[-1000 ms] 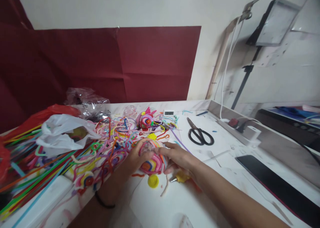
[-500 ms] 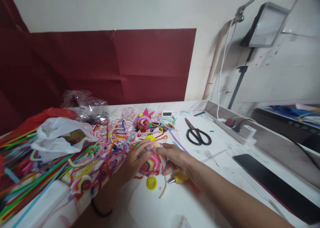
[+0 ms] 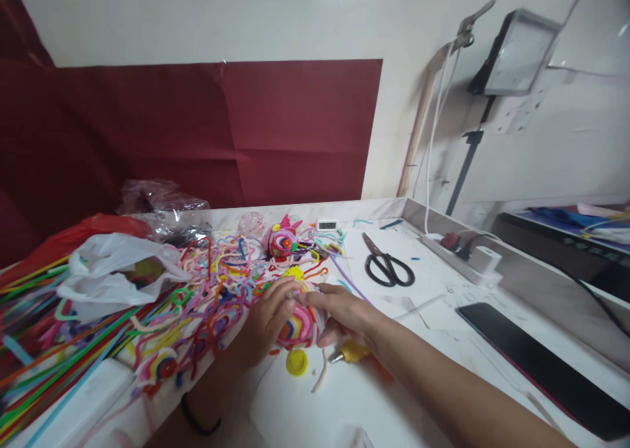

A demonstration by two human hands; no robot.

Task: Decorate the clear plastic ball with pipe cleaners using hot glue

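Note:
Between my two hands is a round ball covered in coiled pipe cleaners [image 3: 301, 326], in pink, yellow, orange and purple. My left hand [image 3: 270, 313] curls over its left and top side, fingers bent against it. From the other side my right hand [image 3: 344, 313] grips it, with the fingers over the top and the thumb low at its right edge. Just in front of the ball lies a yellow coiled disc [image 3: 296, 363]. A pale pipe cleaner piece [image 3: 321, 372] and a yellow glue gun with a metal tip [image 3: 352, 351] lie near my right hand, the gun partly under my forearm.
Loose pipe cleaners [image 3: 216, 271] heap up on the left, with long straight ones [image 3: 73, 382] and a white plastic bag [image 3: 98, 264]. A finished-looking colourful fish [image 3: 282, 238] stands behind. Scissors [image 3: 386, 264], a phone [image 3: 536, 369] and a power strip [image 3: 462, 261] are on the right.
The view has shifted very slightly. Both hands stay on the ball, with hardly any movement in the fingers.

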